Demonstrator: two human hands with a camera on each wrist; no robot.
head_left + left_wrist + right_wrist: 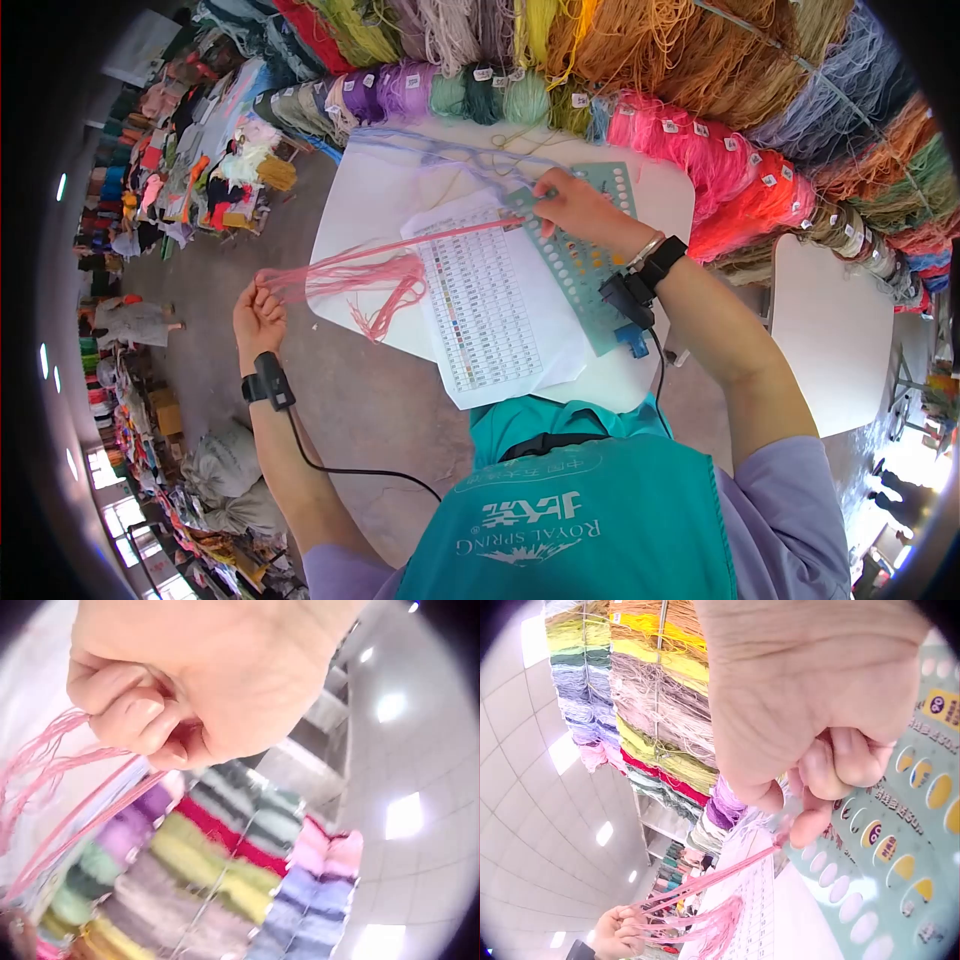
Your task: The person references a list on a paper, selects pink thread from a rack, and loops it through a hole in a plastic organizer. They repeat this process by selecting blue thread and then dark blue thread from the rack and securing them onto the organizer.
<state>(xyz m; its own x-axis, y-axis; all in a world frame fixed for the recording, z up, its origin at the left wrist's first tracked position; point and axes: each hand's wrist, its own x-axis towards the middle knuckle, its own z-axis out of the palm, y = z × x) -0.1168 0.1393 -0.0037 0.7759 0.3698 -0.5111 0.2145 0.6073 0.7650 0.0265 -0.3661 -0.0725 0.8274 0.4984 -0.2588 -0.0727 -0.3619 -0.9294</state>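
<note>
Pink thread [390,245] stretches between the two hands above a white table [345,215]. At its left end the left hand [260,318] grips it with curled fingers, and a loose bundle [385,290] hangs from there over the table edge. In the left wrist view the left hand [187,690] is closed round the strands. The right hand [590,212] pinches the other end over a green card with holes [590,290]; the right wrist view shows the right hand [817,712] with thumb and fingertips together on the thread [712,879].
Printed sheets [485,310] lie on the table beside the green card, with pale blue thread [430,145] along the far edge. Coloured yarn bundles [660,140] hang behind it. Another white table [830,330] stands to the right, and more yarn piles [215,150] are at the left.
</note>
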